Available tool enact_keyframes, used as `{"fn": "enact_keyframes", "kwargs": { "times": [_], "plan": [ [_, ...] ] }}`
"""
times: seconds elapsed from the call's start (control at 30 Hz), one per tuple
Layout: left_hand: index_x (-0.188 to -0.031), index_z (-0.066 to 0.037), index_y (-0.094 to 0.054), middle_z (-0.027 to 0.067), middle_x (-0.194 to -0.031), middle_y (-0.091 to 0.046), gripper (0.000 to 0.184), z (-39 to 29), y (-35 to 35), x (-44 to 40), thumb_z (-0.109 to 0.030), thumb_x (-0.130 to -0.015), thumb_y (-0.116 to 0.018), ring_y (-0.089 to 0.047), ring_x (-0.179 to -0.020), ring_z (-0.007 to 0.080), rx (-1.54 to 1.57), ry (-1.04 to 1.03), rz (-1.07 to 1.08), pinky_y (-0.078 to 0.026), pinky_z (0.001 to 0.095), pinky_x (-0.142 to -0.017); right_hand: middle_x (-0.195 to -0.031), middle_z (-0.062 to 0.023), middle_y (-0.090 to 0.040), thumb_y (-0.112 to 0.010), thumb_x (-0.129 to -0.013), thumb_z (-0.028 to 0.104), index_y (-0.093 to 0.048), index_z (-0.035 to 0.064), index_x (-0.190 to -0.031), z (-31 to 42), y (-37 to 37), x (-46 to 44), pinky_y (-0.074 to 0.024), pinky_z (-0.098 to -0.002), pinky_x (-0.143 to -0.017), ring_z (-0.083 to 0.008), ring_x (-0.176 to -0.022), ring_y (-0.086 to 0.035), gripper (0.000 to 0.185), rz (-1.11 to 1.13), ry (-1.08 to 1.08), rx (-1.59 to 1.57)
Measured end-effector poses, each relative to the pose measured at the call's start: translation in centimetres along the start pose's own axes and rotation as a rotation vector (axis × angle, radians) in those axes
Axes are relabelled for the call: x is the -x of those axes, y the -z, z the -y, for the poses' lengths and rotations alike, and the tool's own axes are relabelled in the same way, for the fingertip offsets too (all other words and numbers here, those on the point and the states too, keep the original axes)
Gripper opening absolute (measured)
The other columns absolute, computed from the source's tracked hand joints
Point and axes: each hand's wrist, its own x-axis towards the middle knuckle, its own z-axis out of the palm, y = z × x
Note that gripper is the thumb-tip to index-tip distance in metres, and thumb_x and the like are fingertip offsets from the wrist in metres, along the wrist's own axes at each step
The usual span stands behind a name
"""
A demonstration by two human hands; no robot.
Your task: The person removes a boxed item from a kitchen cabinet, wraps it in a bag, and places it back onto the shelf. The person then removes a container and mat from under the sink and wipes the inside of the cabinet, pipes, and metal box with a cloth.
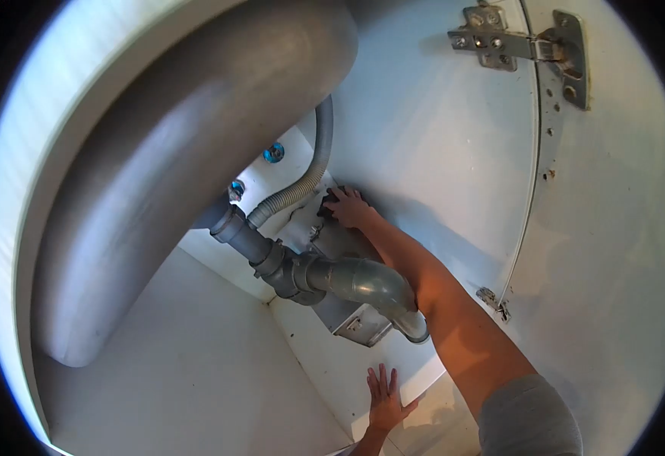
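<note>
My right hand reaches deep into the cabinet, its fingers curled over a small black object near the back, beside the right wall. Below that hand lies a grey metal box, partly covered by the grey drain pipe. The right forearm passes just right of the pipe's bend. At the bottom of the view my left hand rests with fingers spread at the front edge of the cabinet floor, holding nothing. What exactly the black object is cannot be made out.
A metal sink bowl fills the upper left. A ribbed grey hose curves down behind the pipe, near a blue-rimmed wall fitting. To the right, the cabinet door hangs on a metal hinge, with another hinge lower down.
</note>
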Motion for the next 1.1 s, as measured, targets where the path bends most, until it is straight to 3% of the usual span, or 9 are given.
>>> {"fn": "enact_keyframes", "kwargs": {
  "times": [0.23,0.3,0.5,0.57,0.67,0.73,0.87,0.97,1.1],
  "plan": [
    [-0.132,0.005,-0.037,0.0326,-0.144,-0.014,0.089,-0.1,-0.4,0.3,-0.051,-0.07,-0.069,-0.009,-0.132,0.0553,0.055,0.002,-0.076,-0.016,0.0614,-0.106,-0.136,-0.0169,-0.041,-0.058,-0.081,0.016,-0.059,0.0201,-0.119,-1.3,4.5,9.4,-0.0356,-0.0398,-0.102,-0.0332,-0.125,-0.04,0.038,0.079,0.19,-0.009],
    [-0.132,0.004,-0.038,0.0314,-0.145,-0.014,0.089,0.0,-0.3,0.3,-0.051,-0.069,-0.069,-0.01,-0.132,0.0543,0.049,0.0,-0.08,-0.016,0.0617,-0.106,-0.126,-0.0175,-0.051,-0.055,-0.078,0.009,-0.066,0.0192,-0.107,-0.8,5.5,15.2,-0.0382,-0.042,-0.099,-0.0343,-0.116,-0.048,0.034,-0.165,0.315,-0.193],
    [-0.131,0.003,-0.039,0.0306,-0.145,-0.015,0.088,0.5,-0.9,0.6,-0.05,-0.068,-0.07,-0.009,-0.133,0.0534,0.089,-0.041,-0.15,-0.017,0.0618,-0.106,-0.119,-0.0181,-0.056,-0.053,-0.08,0.008,-0.066,0.0105,-0.103,1.2,9.7,25.7,-0.0414,-0.0376,-0.095,-0.0325,-0.106,-0.052,0.027,-0.044,0.219,-0.45],
    [-0.132,0.003,-0.039,0.0299,-0.145,-0.014,0.088,0.5,-1.1,0.7,-0.05,-0.068,-0.07,-0.009,-0.133,0.0524,0.069,-0.03,-0.138,-0.016,0.0613,-0.107,-0.117,-0.0156,-0.057,-0.052,-0.076,0.0,-0.068,0.0101,-0.102,3.8,11.2,29.5,-0.0422,-0.0389,-0.091,-0.0337,-0.102,-0.053,0.032,-0.495,-0.177,-0.638],
    [-0.131,0.003,-0.039,0.0296,-0.146,-0.012,0.088,0.7,-1.1,0.7,-0.05,-0.068,-0.07,-0.007,-0.134,0.0519,0.056,-0.027,-0.103,-0.016,0.0606,-0.107,-0.116,-0.0139,-0.056,-0.052,-0.069,-0.004,-0.067,0.0117,-0.105,11.0,12.8,33.1,-0.0418,-0.0402,-0.088,-0.035,-0.103,-0.051,0.041,-0.726,0.009,-0.444],
    [-0.131,0.003,-0.039,0.0289,-0.147,-0.01,0.087,0.7,-1.1,0.9,-0.05,-0.069,-0.069,-0.006,-0.135,0.0509,0.064,-0.001,-0.088,-0.015,0.0599,-0.108,-0.12,-0.0136,-0.053,-0.052,-0.068,-0.004,-0.066,0.0121,-0.108,14.4,12.1,32.4,-0.0411,-0.0419,-0.089,-0.0361,-0.105,-0.048,0.045,-0.606,0.367,-0.295],
    [-0.132,0.003,-0.038,0.0272,-0.147,-0.011,0.087,0.6,-0.5,0.9,-0.05,-0.07,-0.068,-0.005,-0.135,0.049,0.059,0.019,-0.056,-0.014,0.0583,-0.109,-0.126,-0.02,-0.047,-0.053,-0.07,-0.008,-0.063,0.0041,-0.111,15.5,4.8,26.2,-0.0376,-0.0433,-0.092,-0.0406,-0.112,-0.042,0.044,-0.34,0.26,-0.297],
    [-0.131,0.004,-0.04,0.0268,-0.148,-0.01,0.086,0.9,-1.1,0.8,-0.048,-0.069,-0.069,-0.006,-0.136,0.0481,0.067,-0.006,-0.053,-0.017,0.0575,-0.109,-0.131,-0.0203,-0.042,-0.051,-0.074,-0.002,-0.054,-0.0035,-0.119,17.5,1.7,23.8,-0.0353,-0.0465,-0.096,-0.0389,-0.116,-0.041,0.045,-0.241,0.121,0.091],
    [-0.131,0.005,-0.039,0.0268,-0.147,-0.011,0.087,1.1,-1.5,1.0,-0.049,-0.069,-0.068,-0.007,-0.136,0.0475,0.039,-0.037,-0.089,-0.018,0.0576,-0.108,-0.13,-0.022,-0.043,-0.054,-0.078,0.004,-0.059,-0.0054,-0.111,19.0,-2.3,18.8,-0.038,-0.0452,-0.096,-0.0377,-0.114,-0.044,0.035,-0.149,0.332,0.108]
  ]
}}
